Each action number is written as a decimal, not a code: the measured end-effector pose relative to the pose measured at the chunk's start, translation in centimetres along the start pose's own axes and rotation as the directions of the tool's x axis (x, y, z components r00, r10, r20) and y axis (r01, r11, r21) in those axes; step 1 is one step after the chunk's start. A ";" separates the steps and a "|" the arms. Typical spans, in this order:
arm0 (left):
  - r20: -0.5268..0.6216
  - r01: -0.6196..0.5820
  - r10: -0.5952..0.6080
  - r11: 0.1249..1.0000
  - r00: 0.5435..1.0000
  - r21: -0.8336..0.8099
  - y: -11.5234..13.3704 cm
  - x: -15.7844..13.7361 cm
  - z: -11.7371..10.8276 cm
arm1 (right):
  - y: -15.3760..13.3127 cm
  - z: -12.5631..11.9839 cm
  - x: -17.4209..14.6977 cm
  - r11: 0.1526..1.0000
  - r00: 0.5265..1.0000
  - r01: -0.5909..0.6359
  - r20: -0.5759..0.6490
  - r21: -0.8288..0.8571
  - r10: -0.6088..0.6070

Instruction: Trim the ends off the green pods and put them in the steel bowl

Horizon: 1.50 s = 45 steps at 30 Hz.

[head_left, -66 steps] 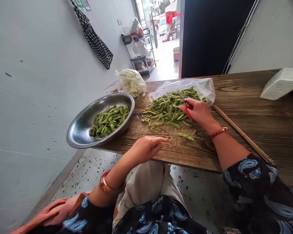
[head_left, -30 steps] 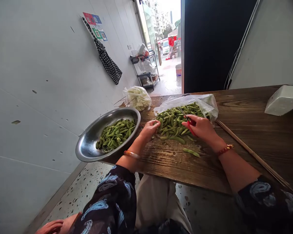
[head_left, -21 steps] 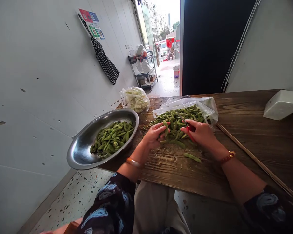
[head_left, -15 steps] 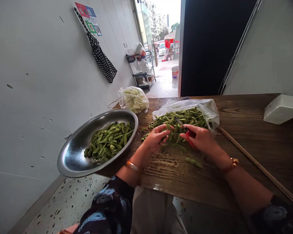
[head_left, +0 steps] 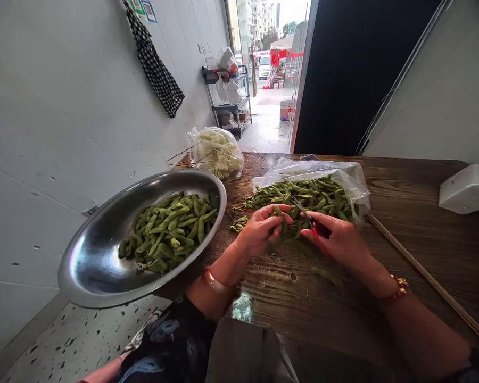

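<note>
Between the thumb and fingers of my left hand (head_left: 263,229) is a green edamame pod (head_left: 278,211), partly hidden by the fingers. My right hand (head_left: 337,236) is closed around red-handled scissors (head_left: 321,242), their metal blades pointing up and left towards the pod. Just beyond both hands, a heap of edamame pods (head_left: 321,194) spills out of a clear plastic bag (head_left: 353,183). A loose pod (head_left: 326,275) lies on the wooden table near my right wrist. To my left, a wide steel basin (head_left: 99,271) holds a pile of pods (head_left: 175,226).
Bagged cauliflower (head_left: 219,154) with thin sticks stands at the table's far left. Long wooden sticks (head_left: 423,271) lie along the right side of the table (head_left: 403,191). A white container (head_left: 469,189) sits at the right edge. Beyond the table are a shelf cart (head_left: 227,101) and an open doorway.
The view has shifted, so the basin appears larger and further left. Both hands keep hold of the pod and the scissors, close together in front of the heap.
</note>
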<state>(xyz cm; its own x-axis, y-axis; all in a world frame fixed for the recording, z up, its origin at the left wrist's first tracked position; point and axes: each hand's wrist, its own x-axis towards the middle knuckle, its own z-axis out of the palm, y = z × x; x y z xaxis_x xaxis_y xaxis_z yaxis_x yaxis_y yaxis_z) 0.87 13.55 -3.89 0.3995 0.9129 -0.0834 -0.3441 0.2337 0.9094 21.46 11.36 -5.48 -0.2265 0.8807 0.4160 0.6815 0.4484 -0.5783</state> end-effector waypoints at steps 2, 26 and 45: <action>-0.020 0.003 -0.004 1.000 1.000 -0.017 -0.1 0.0 0.1 | -0.1 0.0 0.0 1.000 1.000 0.017 0.006 0.014 -0.017; -0.117 -0.055 0.087 0.966 0.989 0.253 -0.7 -0.1 0.0 | 0.4 0.1 0.0 0.999 0.996 0.037 0.086 0.018 -0.039; 0.023 -0.085 0.083 0.903 0.996 0.422 -1.2 -0.8 0.9 | -0.8 0.5 -0.3 0.999 0.990 0.041 0.137 0.015 -0.042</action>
<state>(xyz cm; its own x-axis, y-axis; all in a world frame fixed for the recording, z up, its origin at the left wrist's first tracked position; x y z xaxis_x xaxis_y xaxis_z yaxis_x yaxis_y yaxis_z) 1.72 12.29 -4.57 0.3893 0.9211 0.0021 0.0139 -0.0082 0.9999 20.66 10.81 -5.48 -0.3484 0.8735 0.3400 0.6611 0.4862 -0.5715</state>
